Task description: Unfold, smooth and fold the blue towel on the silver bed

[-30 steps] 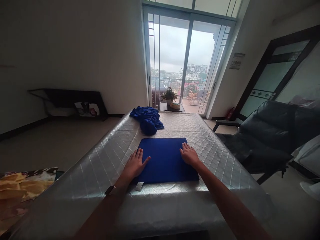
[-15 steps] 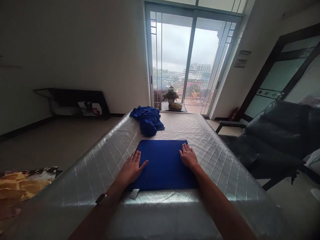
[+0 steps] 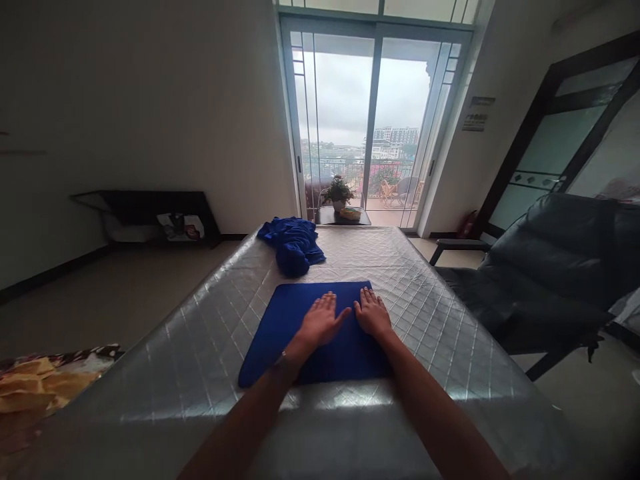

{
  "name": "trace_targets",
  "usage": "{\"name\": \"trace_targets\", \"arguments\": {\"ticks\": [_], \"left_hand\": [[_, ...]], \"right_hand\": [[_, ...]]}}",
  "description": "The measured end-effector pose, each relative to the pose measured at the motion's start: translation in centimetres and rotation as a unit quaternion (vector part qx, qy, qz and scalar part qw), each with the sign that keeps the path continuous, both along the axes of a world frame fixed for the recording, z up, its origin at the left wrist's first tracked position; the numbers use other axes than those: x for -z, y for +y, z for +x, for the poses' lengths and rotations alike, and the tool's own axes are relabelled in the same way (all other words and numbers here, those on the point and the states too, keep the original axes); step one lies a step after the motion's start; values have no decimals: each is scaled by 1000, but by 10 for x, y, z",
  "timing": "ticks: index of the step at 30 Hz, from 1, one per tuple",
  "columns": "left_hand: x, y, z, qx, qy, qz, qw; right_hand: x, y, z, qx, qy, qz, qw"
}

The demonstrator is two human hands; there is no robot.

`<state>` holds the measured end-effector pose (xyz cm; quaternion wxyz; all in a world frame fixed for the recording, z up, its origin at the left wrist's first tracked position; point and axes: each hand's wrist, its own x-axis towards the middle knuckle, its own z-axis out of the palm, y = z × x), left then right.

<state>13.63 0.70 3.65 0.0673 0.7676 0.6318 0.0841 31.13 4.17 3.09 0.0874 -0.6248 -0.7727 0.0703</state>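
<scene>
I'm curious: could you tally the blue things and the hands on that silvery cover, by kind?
Flat blue cloth: 1
Crumpled blue bundle: 1
Hands: 2 (left hand, right hand)
Total: 4

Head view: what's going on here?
A person has both hands palm down on a flat blue cloth, which lies on a silver-covered table. The left hand is near its middle, the right hand by its right edge; neither is gripping it. A crumpled blue bundle lies beyond it, toward the table's far left corner.
</scene>
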Motion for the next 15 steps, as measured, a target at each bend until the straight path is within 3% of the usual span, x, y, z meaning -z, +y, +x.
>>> {"name": "trace_targets", "arguments": {"ticks": [3,6,10,15], "left_hand": [[2,16,45,51,-35,7,998],[8,23,54,45,-50,3,998],[15,22,28,27,-34,2,999],[15,17,-30,-29,-10,-4,1000]], "right_hand": [[2,0,3,-13,-10,1,1000],[3,0,4,-17,-12,7,1000],[2,0,2,-9,-5,4,1000],[1,0,-1,7,7,0,1000]]}}
